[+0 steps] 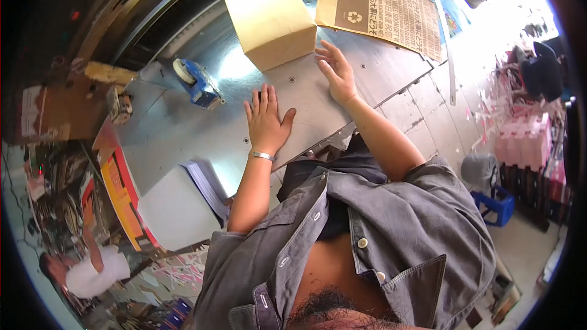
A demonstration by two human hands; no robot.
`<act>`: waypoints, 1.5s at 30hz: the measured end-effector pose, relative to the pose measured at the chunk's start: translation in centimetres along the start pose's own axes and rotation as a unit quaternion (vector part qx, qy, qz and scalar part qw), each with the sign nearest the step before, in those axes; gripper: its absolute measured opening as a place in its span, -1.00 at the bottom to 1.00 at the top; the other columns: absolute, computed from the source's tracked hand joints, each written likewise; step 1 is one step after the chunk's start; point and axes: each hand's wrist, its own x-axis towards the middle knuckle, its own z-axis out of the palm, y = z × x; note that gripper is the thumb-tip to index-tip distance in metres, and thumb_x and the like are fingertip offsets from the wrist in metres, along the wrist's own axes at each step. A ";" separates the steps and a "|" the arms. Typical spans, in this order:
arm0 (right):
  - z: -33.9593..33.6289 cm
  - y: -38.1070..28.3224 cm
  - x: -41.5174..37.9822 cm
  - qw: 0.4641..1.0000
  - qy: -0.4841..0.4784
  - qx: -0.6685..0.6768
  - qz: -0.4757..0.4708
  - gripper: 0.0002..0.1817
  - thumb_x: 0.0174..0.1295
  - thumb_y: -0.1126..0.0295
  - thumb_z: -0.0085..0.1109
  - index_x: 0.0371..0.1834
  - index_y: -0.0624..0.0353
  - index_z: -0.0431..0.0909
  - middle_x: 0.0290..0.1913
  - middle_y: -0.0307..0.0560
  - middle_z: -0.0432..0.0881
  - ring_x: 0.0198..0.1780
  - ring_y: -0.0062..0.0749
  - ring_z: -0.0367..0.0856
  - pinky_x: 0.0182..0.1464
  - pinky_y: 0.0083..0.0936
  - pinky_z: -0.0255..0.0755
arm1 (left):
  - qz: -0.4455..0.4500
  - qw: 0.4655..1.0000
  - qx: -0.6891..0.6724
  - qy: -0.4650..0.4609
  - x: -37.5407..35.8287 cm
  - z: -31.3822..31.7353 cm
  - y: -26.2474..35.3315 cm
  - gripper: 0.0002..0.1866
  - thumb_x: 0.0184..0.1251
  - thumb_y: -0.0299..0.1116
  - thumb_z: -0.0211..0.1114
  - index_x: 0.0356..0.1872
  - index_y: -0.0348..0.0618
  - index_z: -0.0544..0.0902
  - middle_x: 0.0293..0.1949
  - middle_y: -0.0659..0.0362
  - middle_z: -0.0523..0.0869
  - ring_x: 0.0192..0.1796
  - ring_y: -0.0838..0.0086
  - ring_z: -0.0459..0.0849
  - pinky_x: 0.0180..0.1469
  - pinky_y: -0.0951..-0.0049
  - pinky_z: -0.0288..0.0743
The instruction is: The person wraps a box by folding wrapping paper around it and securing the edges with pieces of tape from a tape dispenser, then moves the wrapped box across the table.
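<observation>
My left hand (267, 123) lies flat on the metal table (318, 101), fingers spread, a metal band round its wrist. Nothing is in it. My right hand (335, 73) is near the lower right corner of a stack of yellow paper (272, 18), its fingers apart and holding nothing. Whether its fingertips touch the stack I cannot tell. A blue tape dispenser (199, 84) stands to the left of my left hand. Right of the yellow stack lies a printed brown paper package (391, 15).
A long metal ruler (447, 49) lies beside the package, over blue printed sheets. At the lower left are a white paper stack (180, 211) and orange sheets (122, 198). A person in white (98, 272) is at the far lower left. A blue stool (494, 205) stands on the right.
</observation>
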 end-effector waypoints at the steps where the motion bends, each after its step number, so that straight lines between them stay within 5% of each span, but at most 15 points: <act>1: 0.0 0.1 -0.1 1.000 -0.006 -0.004 0.003 -0.33 0.48 0.38 0.31 0.60 0.25 0.32 0.27 0.03 0.64 0.20 -0.42 0.63 0.28 -0.44 0.54 | -0.011 1.000 0.008 0.004 -0.7 0.2 0.4 -0.08 0.55 0.25 0.11 0.67 -0.25 0.20 0.71 -0.09 0.16 0.74 -0.09 0.00 0.71 -0.21 -0.29; 9: -0.4 -0.9 -0.5 0.998 -0.009 -0.066 0.006 -0.41 0.38 0.45 0.39 0.47 0.24 0.48 -0.13 -0.14 0.74 -0.12 -0.55 0.68 0.02 -0.54 0.58 | -0.091 0.995 0.029 0.032 -7.9 1.5 3.5 -0.10 0.57 0.18 0.15 0.69 -0.24 0.17 0.72 -0.13 0.11 0.75 -0.09 -0.03 0.70 -0.20 -0.28; 16: -2.2 -2.4 -1.9 0.980 -0.102 -0.173 0.003 -0.45 0.38 0.36 0.38 0.42 0.23 0.52 -0.18 -0.01 0.80 -0.15 -0.26 0.76 0.00 -0.25 0.64 | -0.117 0.987 0.093 0.050 -13.5 2.3 8.4 -0.11 0.45 0.03 0.37 0.66 -0.16 0.24 0.68 -0.17 0.17 0.72 -0.14 0.07 0.66 -0.25 -0.09; 19: -2.2 1.8 -0.5 0.988 -0.108 -0.081 -0.075 -0.51 0.30 0.12 0.39 0.00 0.40 0.66 -0.46 -0.08 0.63 -0.49 -0.39 0.48 -0.42 -0.26 0.43 | -0.090 0.990 0.047 0.095 -17.9 1.5 7.9 -0.08 0.38 0.01 0.45 0.65 -0.14 0.26 0.65 -0.22 0.21 0.69 -0.17 0.14 0.63 -0.29 0.02; 20: -2.2 -0.8 -1.6 0.990 -0.128 -0.034 -0.038 -0.55 0.36 0.32 0.39 0.23 0.32 0.61 -0.06 0.08 0.79 -0.12 -0.26 0.71 -0.04 -0.31 0.63 | -0.099 0.988 0.049 0.111 -19.6 1.0 7.8 -0.08 0.38 0.01 0.45 0.65 -0.13 0.26 0.64 -0.23 0.22 0.68 -0.17 0.14 0.64 -0.25 0.04; 22: -2.6 -2.4 -1.8 0.992 -0.121 -0.037 -0.022 -0.51 0.31 0.26 0.50 0.14 0.44 0.67 0.01 0.22 0.80 0.00 -0.16 0.73 0.09 -0.28 0.61 | -0.194 0.973 0.019 0.126 -24.1 0.7 7.7 -0.09 0.39 0.02 0.45 0.64 -0.16 0.28 0.62 -0.22 0.26 0.67 -0.16 0.20 0.64 -0.12 0.10; 25: -2.5 0.5 -0.3 0.984 -0.160 -0.079 -0.029 -0.58 0.46 0.43 0.30 0.33 0.33 0.59 -0.20 -0.13 0.74 -0.14 -0.56 0.66 -0.07 -0.63 0.52 | -0.332 0.933 -0.095 0.099 -32.0 3.8 4.7 -0.12 0.48 0.14 0.35 0.62 -0.21 0.32 0.61 -0.22 0.30 0.64 -0.09 0.29 0.64 0.12 0.18; 28: -2.9 0.8 -0.2 0.981 -0.160 -0.089 -0.058 -0.56 0.45 0.37 0.35 0.31 0.35 0.61 -0.22 -0.18 0.69 -0.20 -0.62 0.55 -0.12 -0.64 0.45 | -0.545 0.814 -0.192 -0.060 -42.9 9.9 3.3 -0.09 0.52 0.31 0.17 0.60 -0.24 0.35 0.57 -0.21 0.39 0.59 -0.05 0.39 0.61 0.14 0.24; 29: -3.0 0.6 -0.3 0.981 -0.168 -0.080 -0.054 -0.56 0.46 0.37 0.35 0.31 0.37 0.61 -0.21 -0.19 0.68 -0.22 -0.62 0.53 -0.14 -0.66 0.43 | -0.431 0.875 -0.179 -0.129 -48.8 15.0 1.7 -0.17 0.51 0.24 0.22 0.53 -0.26 0.46 0.51 -0.19 0.50 0.56 -0.03 0.44 0.58 0.16 0.29; 31: -3.0 0.6 -0.3 0.982 -0.175 -0.056 -0.043 -0.57 0.46 0.37 0.34 0.30 0.37 0.62 -0.21 -0.20 0.67 -0.22 -0.62 0.52 -0.14 -0.65 0.43 | -0.509 0.789 -0.228 -0.256 -54.0 18.6 5.3 -0.17 0.51 0.24 0.22 0.53 -0.26 0.46 0.51 -0.18 0.51 0.56 -0.03 0.44 0.57 0.16 0.29; 35: -3.0 1.5 0.0 0.983 -0.174 -0.044 -0.037 -0.60 0.47 0.37 0.33 0.27 0.36 0.63 -0.22 -0.22 0.65 -0.23 -0.64 0.50 -0.15 -0.64 0.42 | -0.660 0.612 -0.337 -0.277 -57.6 21.3 13.1 -0.17 0.51 0.24 0.22 0.52 -0.25 0.46 0.50 -0.17 0.51 0.55 -0.02 0.45 0.57 0.16 0.29; 40: -3.0 1.3 -0.3 0.983 -0.171 -0.058 -0.044 -0.62 0.47 0.38 0.34 0.25 0.35 0.64 -0.24 -0.25 0.63 -0.25 -0.66 0.49 -0.17 -0.65 0.41 | -0.683 0.597 -0.349 -0.237 -57.8 20.7 13.8 -0.18 0.51 0.23 0.22 0.52 -0.25 0.47 0.49 -0.16 0.52 0.54 -0.01 0.45 0.56 0.16 0.30; 45: -3.1 1.1 -0.2 0.984 -0.156 -0.076 -0.034 -0.63 0.46 0.38 0.35 0.24 0.34 0.65 -0.22 -0.26 0.65 -0.24 -0.65 0.49 -0.17 -0.64 0.41 | -0.642 0.658 -0.346 -0.189 -52.3 19.5 10.2 -0.18 0.51 0.23 0.22 0.52 -0.25 0.47 0.48 -0.15 0.53 0.53 0.00 0.46 0.55 0.16 0.30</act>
